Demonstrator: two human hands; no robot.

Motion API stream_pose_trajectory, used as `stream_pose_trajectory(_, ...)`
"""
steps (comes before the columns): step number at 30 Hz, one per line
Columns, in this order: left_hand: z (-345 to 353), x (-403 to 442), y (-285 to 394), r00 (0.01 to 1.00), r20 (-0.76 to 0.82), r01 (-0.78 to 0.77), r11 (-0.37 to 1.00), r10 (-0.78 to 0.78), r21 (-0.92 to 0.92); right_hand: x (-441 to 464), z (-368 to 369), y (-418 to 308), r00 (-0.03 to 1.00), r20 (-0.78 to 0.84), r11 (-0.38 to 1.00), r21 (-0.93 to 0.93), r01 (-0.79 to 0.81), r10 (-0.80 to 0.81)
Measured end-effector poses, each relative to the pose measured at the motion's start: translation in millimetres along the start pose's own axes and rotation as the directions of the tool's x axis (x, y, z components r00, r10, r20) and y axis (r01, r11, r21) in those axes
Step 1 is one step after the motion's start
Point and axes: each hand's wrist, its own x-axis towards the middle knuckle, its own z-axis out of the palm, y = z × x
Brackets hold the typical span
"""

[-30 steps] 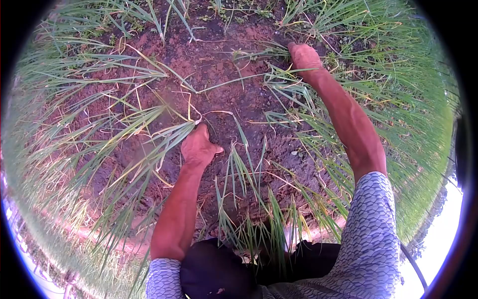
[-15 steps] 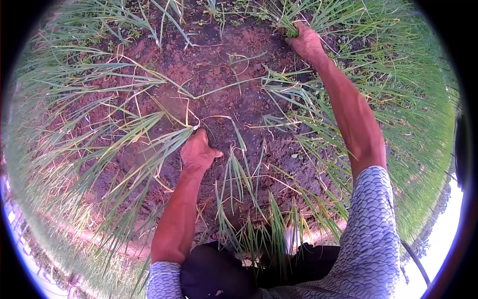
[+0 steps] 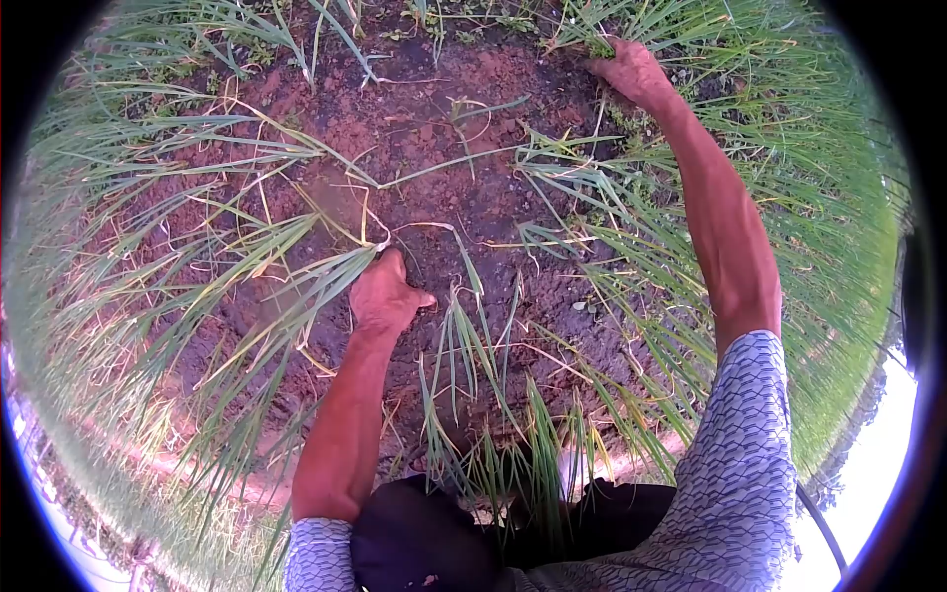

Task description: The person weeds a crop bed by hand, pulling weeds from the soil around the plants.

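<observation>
My left hand (image 3: 385,294) rests on the dark soil at the base of a long-leaved green plant (image 3: 340,268). Its thumb sticks out to the right, and its other fingertips are hidden against the soil and the plant's base. Farther out at the upper right, my right hand (image 3: 636,74) is closed on a bunch of green leaves (image 3: 600,44), with its fingers bent round them at the edge of the weeds.
Reddish-brown soil (image 3: 414,128) lies between rows of similar plants on both sides. Another plant (image 3: 473,345) droops near my knees (image 3: 424,538). Dense green leaves (image 3: 789,197) fill the right side. Low weeds grow along the top.
My right hand has moved up and to the right from the plants at the upper middle, and leaves now show at its fingers. My left hand has hardly shifted.
</observation>
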Motion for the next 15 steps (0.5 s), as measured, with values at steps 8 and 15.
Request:
stream_pose_trajectory(8,0,-1,2,1.0,0.006,0.015,1.0,-0.015,0.004,-24,48,21,0.991,0.111,0.907,-0.406,0.111,-0.072)
stream_pose_trajectory(15,0,-1,2,1.0,-0.027,-0.011,1.0,0.011,-0.001,-28,54,20,0.988,0.131,0.901,-0.416,0.125,-0.076)
